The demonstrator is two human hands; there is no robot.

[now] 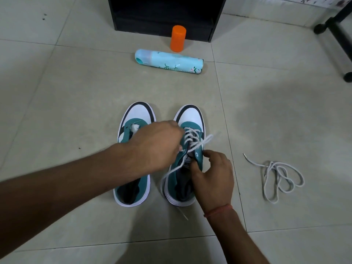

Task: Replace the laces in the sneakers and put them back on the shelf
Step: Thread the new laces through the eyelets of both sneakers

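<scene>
Lacing under way on the right sneaker (187,149), set on the floor beside the left sneaker (133,155). The lace (198,142) is pinched by the left hand (158,145); the eyelet flap is gripped by the right hand (213,174). A spare lace (278,176) lies well right. Risk: an eyelet skipped, since the crossings are hidden by the hands.

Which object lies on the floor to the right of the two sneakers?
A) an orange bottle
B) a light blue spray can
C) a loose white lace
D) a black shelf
C: the loose white lace lies in a tangle on the tiles to the right of the right sneaker, while the spray can, the orange bottle and the shelf are all beyond the toes.
</scene>
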